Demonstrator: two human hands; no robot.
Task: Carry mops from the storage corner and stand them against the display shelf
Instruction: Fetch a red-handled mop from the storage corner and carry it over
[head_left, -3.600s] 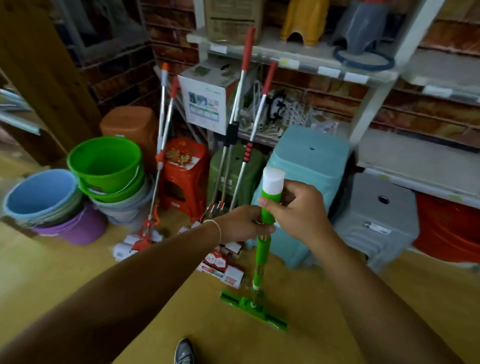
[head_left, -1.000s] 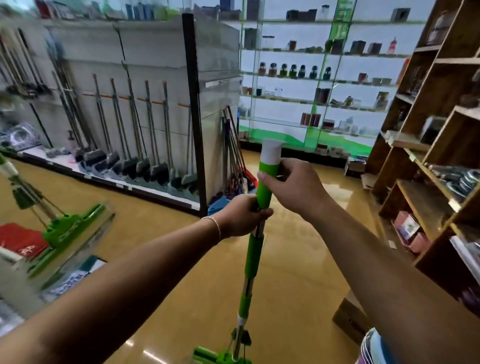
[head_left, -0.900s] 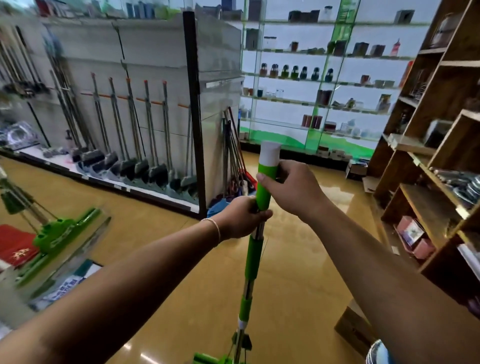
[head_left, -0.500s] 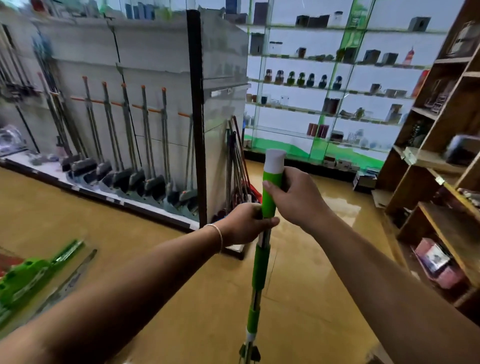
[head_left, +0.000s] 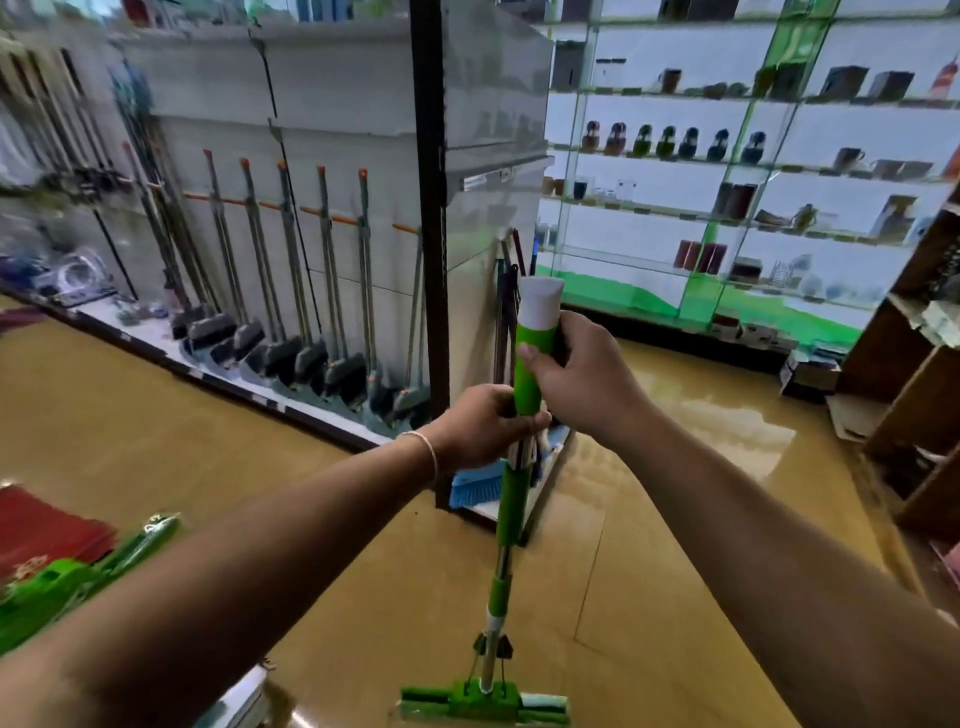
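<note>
1 mop (head_left: 506, 499) was in transit, upright at 6 o'clock: left hand (head_left: 483, 426) gripped the pole, right hand (head_left: 582, 379) clasped its top. The shelf (head_left: 431, 208) at 12 o'clock was near; standing it remained.

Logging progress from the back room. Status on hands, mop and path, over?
Left hand and right hand both grip the green mop, upright. Display shelf ahead, mop not yet leaned. Blue brush at its foot.
</note>
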